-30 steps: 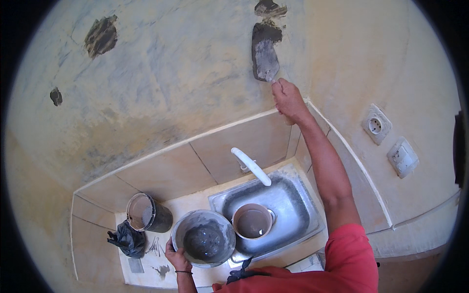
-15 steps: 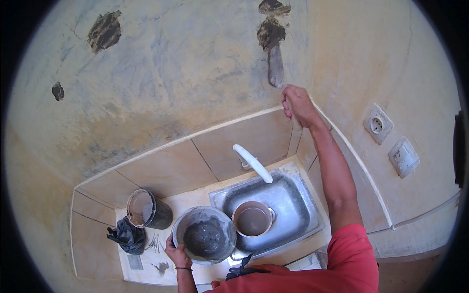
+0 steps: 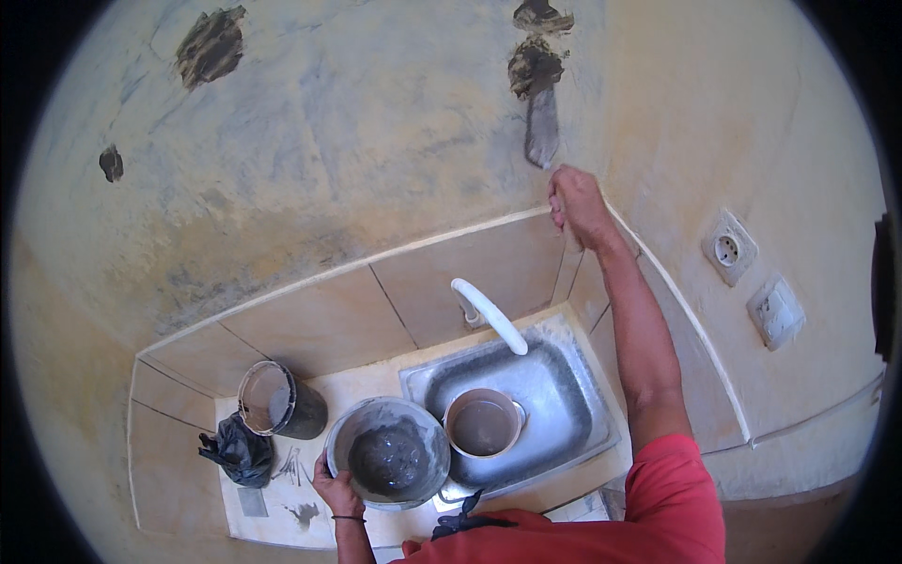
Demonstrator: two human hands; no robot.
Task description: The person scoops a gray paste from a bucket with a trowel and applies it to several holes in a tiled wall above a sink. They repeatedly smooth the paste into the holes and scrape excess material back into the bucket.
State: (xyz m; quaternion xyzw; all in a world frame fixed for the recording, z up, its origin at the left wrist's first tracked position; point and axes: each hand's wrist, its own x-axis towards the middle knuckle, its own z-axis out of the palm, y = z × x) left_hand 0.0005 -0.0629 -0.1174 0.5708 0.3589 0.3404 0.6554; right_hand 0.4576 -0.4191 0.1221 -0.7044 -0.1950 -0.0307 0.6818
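My right hand (image 3: pixel 581 207) is closed round the handle of a trowel (image 3: pixel 542 132). The long grey blade lies against the wall, its tip at a rough dark mortar patch (image 3: pixel 536 68). A second dark patch (image 3: pixel 542 16) sits just above that one. Low on the left, my left hand (image 3: pixel 336 487) grips the rim of a grey basin (image 3: pixel 399 406), fingers hidden behind its side. Wet dark mortar (image 3: pixel 390 458) covers the basin's bottom. The basin stands at the sink's left edge.
A brown pot (image 3: pixel 484 423) of murky water stands in the steel sink (image 3: pixel 564 414) under a white faucet (image 3: pixel 490 318). Left of the basin are a dark bucket (image 3: pixel 305 411) and a black plastic bag (image 3: pixel 242 451). A socket (image 3: pixel 726 249) and a switch (image 3: pixel 778 310) are on the right wall.
The view has shifted slightly. My right hand keeps the trowel against the wall at the same patch, its wrist little changed. My left hand stays on the basin's rim.
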